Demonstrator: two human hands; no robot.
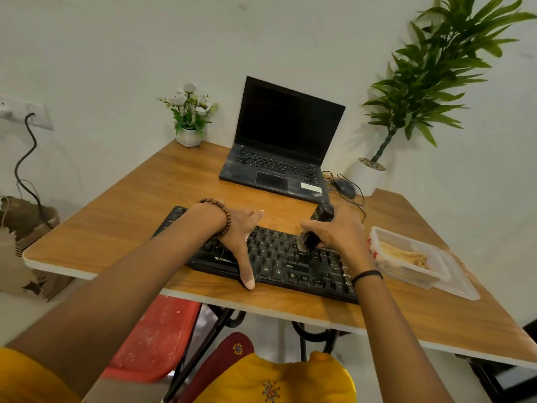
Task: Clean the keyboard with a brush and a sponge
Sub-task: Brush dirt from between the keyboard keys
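Observation:
A black keyboard (279, 261) lies near the front edge of the wooden table (122, 210). My left hand (241, 237) spans it, thumb on the front edge and fingers over the back edge, pinning it down. My right hand (340, 231) is closed around a black brush (315, 231), whose handle sticks up toward the laptop. The bristles touch the keys right of the middle. A clear plastic container (412, 257) to the right holds a tan sponge (404, 253).
An open black laptop (279, 146) with a dark screen stands at the back. A wired mouse (344, 188) lies beside it. A small flower pot (189, 132) sits at the back left, a tall potted plant (369, 173) at the back right. A red stool (154, 335) stands under the table.

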